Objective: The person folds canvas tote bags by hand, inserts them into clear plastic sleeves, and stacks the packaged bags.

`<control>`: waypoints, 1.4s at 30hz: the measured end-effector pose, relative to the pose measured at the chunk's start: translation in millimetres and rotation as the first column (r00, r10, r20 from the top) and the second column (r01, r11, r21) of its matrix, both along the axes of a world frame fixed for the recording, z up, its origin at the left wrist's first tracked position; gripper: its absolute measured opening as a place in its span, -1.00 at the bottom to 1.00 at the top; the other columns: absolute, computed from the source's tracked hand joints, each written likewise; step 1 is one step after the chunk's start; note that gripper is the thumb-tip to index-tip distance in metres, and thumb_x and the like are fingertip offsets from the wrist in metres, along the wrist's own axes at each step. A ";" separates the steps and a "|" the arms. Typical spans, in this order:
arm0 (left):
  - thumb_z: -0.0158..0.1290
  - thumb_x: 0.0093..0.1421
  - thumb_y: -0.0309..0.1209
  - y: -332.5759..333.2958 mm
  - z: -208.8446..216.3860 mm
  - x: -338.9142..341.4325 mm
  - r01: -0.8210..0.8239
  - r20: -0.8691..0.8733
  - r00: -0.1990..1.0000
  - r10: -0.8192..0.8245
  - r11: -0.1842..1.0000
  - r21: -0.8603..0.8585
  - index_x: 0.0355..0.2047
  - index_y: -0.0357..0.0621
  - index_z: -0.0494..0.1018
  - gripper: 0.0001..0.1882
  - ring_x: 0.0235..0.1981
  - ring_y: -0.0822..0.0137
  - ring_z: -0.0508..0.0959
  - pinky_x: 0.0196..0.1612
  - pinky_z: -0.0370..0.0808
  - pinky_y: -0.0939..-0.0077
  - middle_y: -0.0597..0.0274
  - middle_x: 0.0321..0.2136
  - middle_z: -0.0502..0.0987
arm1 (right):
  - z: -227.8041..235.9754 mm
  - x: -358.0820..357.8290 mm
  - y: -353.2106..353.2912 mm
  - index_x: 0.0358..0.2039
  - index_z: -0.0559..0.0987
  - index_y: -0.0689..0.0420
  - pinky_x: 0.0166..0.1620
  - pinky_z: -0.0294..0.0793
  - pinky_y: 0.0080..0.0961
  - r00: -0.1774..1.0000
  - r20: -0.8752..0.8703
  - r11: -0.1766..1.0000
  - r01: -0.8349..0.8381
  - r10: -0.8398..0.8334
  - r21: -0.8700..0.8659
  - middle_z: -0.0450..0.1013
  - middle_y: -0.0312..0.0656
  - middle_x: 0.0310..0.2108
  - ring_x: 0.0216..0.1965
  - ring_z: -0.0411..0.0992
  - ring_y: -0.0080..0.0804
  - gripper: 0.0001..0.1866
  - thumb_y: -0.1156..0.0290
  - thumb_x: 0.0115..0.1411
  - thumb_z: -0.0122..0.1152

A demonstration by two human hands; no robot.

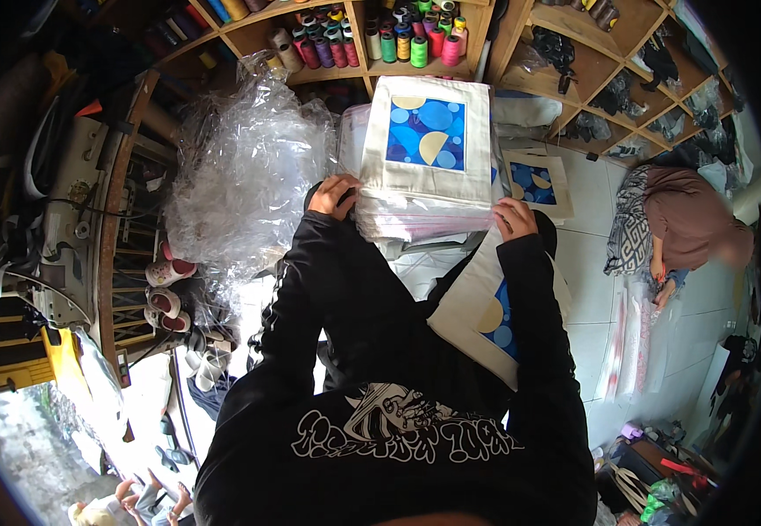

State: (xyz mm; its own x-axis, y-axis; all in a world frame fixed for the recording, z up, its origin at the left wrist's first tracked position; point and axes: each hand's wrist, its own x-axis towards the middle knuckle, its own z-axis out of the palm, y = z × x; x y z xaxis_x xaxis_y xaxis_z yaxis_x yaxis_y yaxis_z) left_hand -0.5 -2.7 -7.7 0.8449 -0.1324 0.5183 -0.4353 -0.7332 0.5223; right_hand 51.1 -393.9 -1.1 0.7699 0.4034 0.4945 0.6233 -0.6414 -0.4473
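Observation:
A cream fabric piece [428, 186] with a blue panel of circles and half circles lies flat on top of a stack of clear plastic sleeves [411, 223] in front of me. My left hand [335, 195] is closed at the near left corner of this piece, fingers curled on its edge. At the near right corner, my right hand [514, 218] also pinches the edge. Beneath my right forearm, a second cream piece with a blue panel [485, 326] drapes over my right leg. Another like it [535, 181] lies just right of the stack.
Crumpled clear plastic [244, 167] heaps up left of the stack. Shelves with coloured thread spools [411, 44] stand behind. On the left are a sewing machine [60, 237] and shoes [168, 273]. A person [683, 219] sits at the right, handling plastic sleeves [639, 342] on the tiled floor.

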 end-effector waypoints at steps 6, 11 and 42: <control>0.18 -0.17 -0.58 -2.9 -1.4 -3.1 -0.018 -0.009 1.000 0.018 1.000 -0.008 -0.37 -0.18 0.47 -0.72 -0.26 0.13 0.52 -0.20 0.47 0.41 0.14 -0.31 0.49 | 2.3 -1.0 1.0 -0.41 0.57 0.09 -0.18 0.37 -0.42 1.000 -0.004 1.000 0.016 -0.016 -0.002 0.42 -0.24 -0.28 -0.26 0.40 -0.29 -0.84 0.51 -0.08 0.26; 0.16 -0.07 -0.52 -6.5 1.3 -2.8 0.032 0.058 0.998 -0.030 0.999 -0.040 -0.43 -0.20 0.47 -0.85 -0.32 0.15 0.52 -0.25 0.46 0.39 0.16 -0.37 0.48 | 3.1 -0.5 1.9 -0.42 0.57 0.10 -0.20 0.37 -0.43 1.000 0.006 1.000 -0.005 0.005 0.007 0.42 -0.26 -0.28 -0.28 0.40 -0.30 -0.84 0.49 -0.11 0.29; 0.14 -0.14 -0.58 -2.8 -4.0 -1.9 0.069 0.181 0.979 -0.096 0.986 0.150 -0.45 -0.16 0.51 -0.82 -0.34 0.20 0.53 -0.30 0.47 0.43 0.19 -0.33 0.51 | 5.7 5.0 0.0 -0.52 0.52 0.07 -0.23 0.35 -0.41 0.998 -0.012 0.998 -0.056 0.056 0.036 0.42 -0.33 -0.35 -0.30 0.39 -0.31 -0.87 0.50 -0.13 0.28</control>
State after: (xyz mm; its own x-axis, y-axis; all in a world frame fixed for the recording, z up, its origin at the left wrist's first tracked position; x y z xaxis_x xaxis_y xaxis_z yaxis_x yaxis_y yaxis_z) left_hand -2.4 -5.5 -11.7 0.7175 -0.2819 0.6369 -0.5779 -0.7515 0.3184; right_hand 56.0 -393.8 4.6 0.7532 0.4282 0.4994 0.6517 -0.5893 -0.4775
